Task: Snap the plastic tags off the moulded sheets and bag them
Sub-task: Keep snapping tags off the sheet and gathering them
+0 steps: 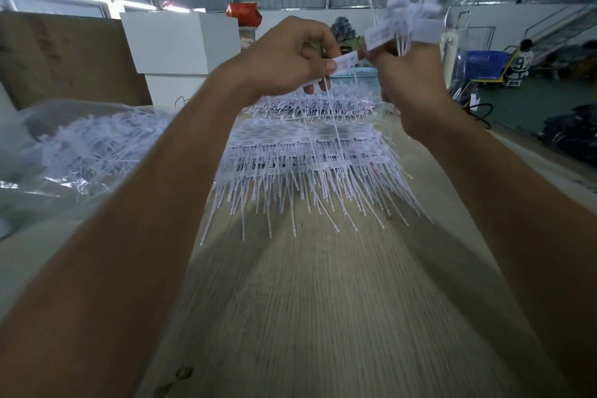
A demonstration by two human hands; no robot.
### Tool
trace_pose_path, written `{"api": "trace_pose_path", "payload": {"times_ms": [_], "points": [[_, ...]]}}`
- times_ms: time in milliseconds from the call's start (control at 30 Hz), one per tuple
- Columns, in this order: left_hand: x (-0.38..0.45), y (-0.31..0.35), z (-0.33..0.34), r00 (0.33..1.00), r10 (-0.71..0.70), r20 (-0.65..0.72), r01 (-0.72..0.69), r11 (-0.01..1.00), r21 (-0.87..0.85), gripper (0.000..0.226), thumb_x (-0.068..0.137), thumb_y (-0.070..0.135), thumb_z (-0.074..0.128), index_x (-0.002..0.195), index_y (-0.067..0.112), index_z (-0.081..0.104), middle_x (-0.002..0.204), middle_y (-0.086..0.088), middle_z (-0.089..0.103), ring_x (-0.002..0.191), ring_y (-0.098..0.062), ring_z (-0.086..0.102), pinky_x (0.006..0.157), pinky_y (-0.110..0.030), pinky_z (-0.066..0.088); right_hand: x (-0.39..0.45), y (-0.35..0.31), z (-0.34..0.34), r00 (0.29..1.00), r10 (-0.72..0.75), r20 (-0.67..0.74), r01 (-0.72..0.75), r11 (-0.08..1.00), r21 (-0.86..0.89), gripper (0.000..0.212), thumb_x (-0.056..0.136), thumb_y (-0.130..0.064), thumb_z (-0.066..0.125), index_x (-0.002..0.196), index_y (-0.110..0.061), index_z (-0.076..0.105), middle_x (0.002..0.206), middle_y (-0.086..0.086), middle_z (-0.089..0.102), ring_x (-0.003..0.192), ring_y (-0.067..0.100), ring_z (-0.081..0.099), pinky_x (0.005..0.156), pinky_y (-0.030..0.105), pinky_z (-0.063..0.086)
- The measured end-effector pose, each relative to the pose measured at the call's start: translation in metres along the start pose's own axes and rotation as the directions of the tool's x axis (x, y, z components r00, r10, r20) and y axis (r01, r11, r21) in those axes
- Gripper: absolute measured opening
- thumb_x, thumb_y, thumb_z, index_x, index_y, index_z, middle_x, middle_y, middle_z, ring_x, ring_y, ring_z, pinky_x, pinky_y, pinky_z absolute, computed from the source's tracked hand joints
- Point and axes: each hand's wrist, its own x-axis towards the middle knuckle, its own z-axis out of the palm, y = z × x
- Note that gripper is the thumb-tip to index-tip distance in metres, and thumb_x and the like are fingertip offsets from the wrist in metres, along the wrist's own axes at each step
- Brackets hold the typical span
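Left hand pinches one tag; right hand grips a tag bundle in a clear bag, above stacked moulded sheets mid-table; scrap bag at the table's left edge.

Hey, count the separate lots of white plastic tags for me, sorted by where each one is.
Held by left hand: 1 single tag
Held by right hand: 1 tag bunch
On wooden table: 1 stack of moulded sheets
In clear bag: 1 loose pile
Total: 4

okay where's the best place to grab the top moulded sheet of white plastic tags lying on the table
Probably pinch the top moulded sheet of white plastic tags at its flat printed label row, reaching in from above. Its thin tails fan toward the person and would likely flex; the labels look stiffer, broader.
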Motion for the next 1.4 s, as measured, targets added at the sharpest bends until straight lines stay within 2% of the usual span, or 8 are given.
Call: {"api": "trace_pose_path", "payload": {"times_ms": [267, 367, 500, 800, 967, 1167, 1300, 1400], "points": [[0.001, -0.006, -0.003, 0.997, 0.041, -0.071, -0.040, 0.999, 0.022, 0.008, 0.095, 0.019, 0.069, 0.097, 0.011, 0.068, 0.077, 0.000, 0.075, 0.060, -0.014, 0.069, 0.060, -0.029, 0.054, -0.002, 0.001, -0.009, 0.927, 0.139, 0.347, -0.178, 0.980, 0.085, 0.021, 0.100, -0.035, 0.062, 0.097, -0.016, 0.053, 0.060, -0.009, 0.043, 0.045, 0.006, 0.025, 0.041, 0.021, 0.023], [0.000, -0.006, -0.006, 0.995, 0.092, -0.048, -0.089, 0.994, 0.059, 0.010, 0.090, 0.018, 0.074, 0.095, 0.010, 0.075, 0.077, 0.002, 0.073, 0.061, -0.016, 0.071, 0.061, -0.026, 0.057, -0.005, 0.001, -0.011, 0.920, 0.105, 0.377, -0.081, 0.994, -0.079, 0.038, 0.095, -0.032, 0.069, 0.120, -0.006, 0.056, 0.058, -0.015, 0.053, 0.044, 0.003, 0.034, 0.041, 0.019, 0.029], [-0.002, -0.008, -0.005, 0.994, 0.106, 0.000, -0.105, 0.983, 0.148, 0.013, 0.086, 0.018, 0.077, 0.095, 0.009, 0.076, 0.078, 0.004, 0.075, 0.063, -0.015, 0.071, 0.066, -0.030, 0.061, -0.010, 0.001, -0.012, 0.877, 0.048, 0.479, 0.066, 0.974, -0.218, 0.012, 0.096, -0.026, 0.068, 0.093, -0.028, 0.057, 0.054, -0.020, 0.057, 0.046, 0.000, 0.040, 0.043, 0.018, 0.031], [0.005, -0.004, 0.008, 0.992, 0.049, -0.120, -0.006, 0.942, 0.335, 0.038, 0.106, 0.041, 0.043, 0.072, 0.028, 0.053, 0.069, 0.009, 0.067, 0.053, 0.005, 0.055, 0.061, -0.024, 0.039, -0.006, -0.003, -0.012, 0.943, 0.077, 0.323, -0.064, 0.997, -0.051, 0.020, 0.098, -0.020, 0.064, 0.113, -0.008, 0.060, 0.072, 0.000, 0.058, 0.049, 0.004, 0.040, 0.045, 0.021, 0.031], [0.007, -0.005, 0.001, 0.984, -0.084, -0.157, 0.105, 0.986, 0.129, 0.049, 0.106, 0.032, 0.048, 0.058, 0.018, 0.047, 0.042, 0.015, 0.051, 0.055, -0.009, 0.054, 0.058, -0.021, 0.037, -0.011, -0.012, -0.003, 0.937, -0.121, 0.329, 0.203, 0.952, -0.230, 0.010, 0.098, -0.022, 0.065, 0.097, -0.030, 0.059, 0.085, -0.011, 0.069, 0.070, -0.002, 0.064, 0.061, 0.019, 0.053], [0.001, -0.001, -0.003, 0.973, -0.214, -0.083, 0.214, 0.977, -0.016, 0.042, 0.098, 0.013, 0.053, 0.057, 0.023, 0.056, 0.049, 0.009, 0.055, 0.040, -0.003, 0.042, 0.044, -0.019, 0.036, -0.012, -0.017, 0.001, 0.839, -0.352, 0.416, 0.542, 0.616, -0.572, 0.016, 0.098, -0.011, 0.056, 0.091, -0.001, 0.067, 0.086, 0.009, 0.060, 0.074, 0.025, 0.056, 0.074, 0.043, 0.050], [-0.002, -0.003, -0.006, 0.974, -0.149, -0.171, 0.138, 0.987, -0.077, 0.038, 0.101, 0.024, 0.057, 0.064, 0.015, 0.063, 0.067, -0.009, 0.059, 0.054, -0.016, 0.047, 0.051, -0.018, 0.037, -0.016, -0.018, 0.007, 0.922, -0.196, 0.335, 0.298, 0.910, -0.288, 0.010, 0.101, -0.012, 0.058, 0.104, -0.015, 0.067, 0.091, 0.000, 0.066, 0.076, 0.010, 0.067, 0.063, 0.027, 0.054], [0.003, 0.002, 0.001, 0.974, 0.003, -0.226, 0.054, 0.968, 0.246, 0.046, 0.104, 0.033, 0.051, 0.061, 0.016, 0.055, 0.057, 0.008, 0.059, 0.052, -0.011, 0.053, 0.056, -0.023, 0.042, -0.014, -0.019, 0.011, 0.965, -0.010, 0.263, 0.020, 0.999, -0.035, 0.015, 0.100, -0.019, 0.063, 0.096, -0.030, 0.053, 0.076, -0.007, 0.054, 0.051, -0.001, 0.047, 0.045, 0.020, 0.037]]}}
